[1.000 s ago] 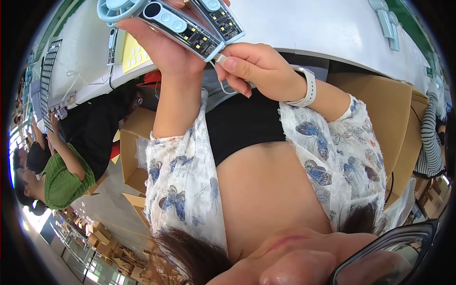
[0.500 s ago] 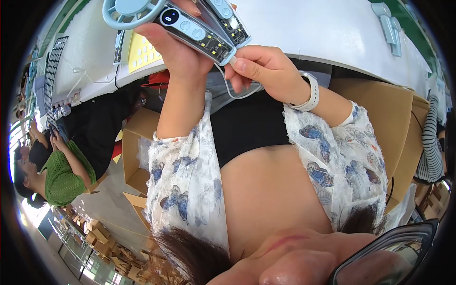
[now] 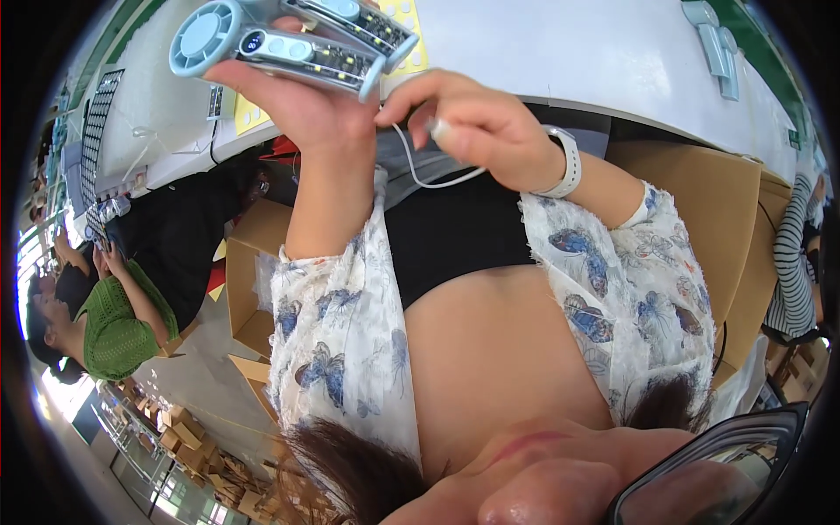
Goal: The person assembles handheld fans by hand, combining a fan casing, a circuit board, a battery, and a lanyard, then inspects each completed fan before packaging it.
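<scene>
My left hand [image 3: 315, 109] is closed around two light-blue handheld fans with clear handles that show circuit boards. The nearer fan [image 3: 311, 58] has a round head and a small lit display; the other fan [image 3: 367, 26] lies behind it, its head cut off by the frame. To the right, clear of the fans, my right hand [image 3: 499, 136] pinches the pale end of a white cable [image 3: 429, 185], somewhat blurred. The cable loops below my fingers and passes behind my left wrist.
On the white table [image 3: 560, 52] are yellow sheets with round white stickers [image 3: 249, 118] and light-blue parts [image 3: 722, 52] at the far right. Cardboard boxes [image 3: 691, 201] stand below the edge. A person in green knit [image 3: 122, 332] works at left; a striped sleeve [image 3: 792, 271] shows at right.
The cable end, earlier at the bottom of the nearer fan, is now apart from it. My left hand has moved the fans up and left, tilting them flatter.
</scene>
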Action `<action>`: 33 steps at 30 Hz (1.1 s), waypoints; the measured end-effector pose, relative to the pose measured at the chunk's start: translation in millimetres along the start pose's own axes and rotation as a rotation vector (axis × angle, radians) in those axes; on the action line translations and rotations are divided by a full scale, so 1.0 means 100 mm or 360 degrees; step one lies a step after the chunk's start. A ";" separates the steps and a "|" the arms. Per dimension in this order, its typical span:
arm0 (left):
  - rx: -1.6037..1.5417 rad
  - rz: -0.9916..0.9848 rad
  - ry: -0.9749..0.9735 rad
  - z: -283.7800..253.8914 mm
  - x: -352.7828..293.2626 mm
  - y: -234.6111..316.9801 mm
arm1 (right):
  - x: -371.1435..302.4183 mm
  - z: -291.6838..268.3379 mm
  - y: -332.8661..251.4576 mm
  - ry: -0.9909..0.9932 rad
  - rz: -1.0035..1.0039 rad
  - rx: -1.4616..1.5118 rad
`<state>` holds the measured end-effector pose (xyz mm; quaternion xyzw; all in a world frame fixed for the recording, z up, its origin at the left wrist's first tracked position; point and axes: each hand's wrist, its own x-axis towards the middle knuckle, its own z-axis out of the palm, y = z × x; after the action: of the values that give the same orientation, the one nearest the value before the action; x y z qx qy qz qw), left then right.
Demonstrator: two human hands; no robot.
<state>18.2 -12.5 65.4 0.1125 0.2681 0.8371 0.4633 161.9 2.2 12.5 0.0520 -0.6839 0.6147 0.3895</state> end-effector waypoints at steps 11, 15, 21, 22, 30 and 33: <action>-0.1874 -0.0430 -0.1244 -0.17 0.20 -0.39 | 0.01 -0.04 -0.14 0.0276 0.0745 0.0127; 0.0251 0.0211 -0.0436 -0.10 -0.06 -0.14 | -0.05 -0.05 -0.05 0.0339 0.0698 0.0120; 0.0472 0.0347 -0.0649 -0.25 -0.01 -0.09 | -0.06 -0.01 -0.13 0.0380 0.0923 0.0228; 0.0468 0.0341 -0.0651 -0.25 -0.01 -0.09 | -0.08 -0.01 -0.12 0.0373 0.0908 0.0217; 0.0460 0.0314 -0.0649 -0.29 -0.03 -0.04 | -0.03 -0.06 -0.15 0.0197 0.0896 0.0120; 0.0450 0.0304 -0.0651 -0.30 -0.03 -0.04 | -0.01 -0.07 -0.09 0.0200 0.0855 0.0123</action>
<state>9.5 -23.6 38.5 0.3678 0.2713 0.7912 0.4064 170.7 6.4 18.4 -0.1547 -0.6237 0.7236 0.2519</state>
